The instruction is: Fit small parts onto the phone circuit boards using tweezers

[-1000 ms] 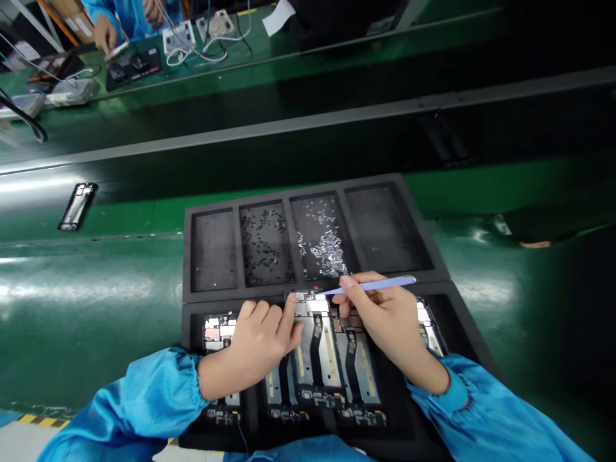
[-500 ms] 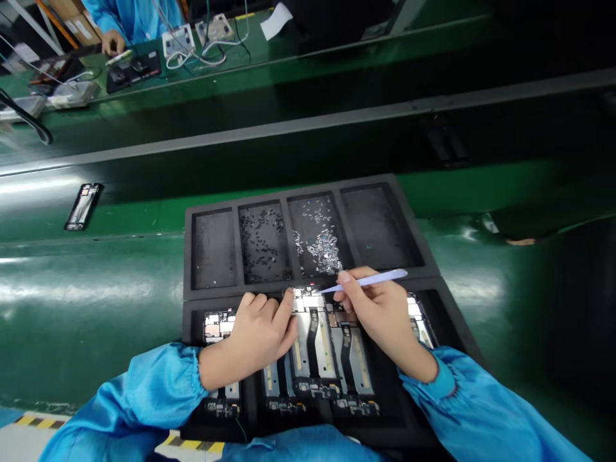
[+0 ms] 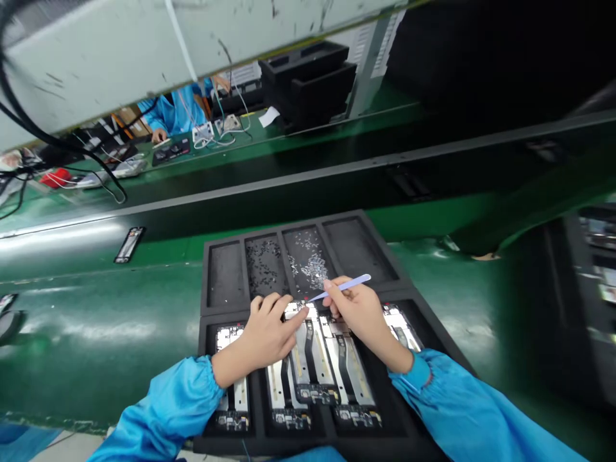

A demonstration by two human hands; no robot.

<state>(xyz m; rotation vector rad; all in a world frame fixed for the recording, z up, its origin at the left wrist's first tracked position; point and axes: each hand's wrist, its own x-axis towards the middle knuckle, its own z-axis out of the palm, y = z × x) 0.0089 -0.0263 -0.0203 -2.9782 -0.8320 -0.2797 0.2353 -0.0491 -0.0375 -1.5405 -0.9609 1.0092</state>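
Observation:
In the head view, my right hand (image 3: 360, 316) pinches light purple tweezers (image 3: 350, 283), their tip at the top end of an opened phone (image 3: 301, 359) with bare metal and circuit boards. My left hand (image 3: 267, 328) grips that phone at its upper left, one finger reaching across its top. The phone lies over the divider of a black foam tray (image 3: 398, 410), overlapping its neighbours. Other opened phones (image 3: 356, 378) sit in the tray's slots. Beyond them a second foam tray (image 3: 283, 230) holds small black pieces (image 3: 264, 263) and small silvery pieces (image 3: 314, 269) in separate compartments.
A single phone frame (image 3: 129, 245) lies on the green bench (image 3: 120, 308) at left. Across the bench, a person in a blue sleeve (image 3: 176, 115) works near cables and small devices (image 3: 203, 133). Black foam trays (image 3: 312, 80) are stacked behind. More phones (image 3: 601, 234) lie at far right.
The camera view has tilted up, bringing a pale overhead panel into sight. One finger of my left hand now stretches over the phone's top. The tweezers stay in my right hand.

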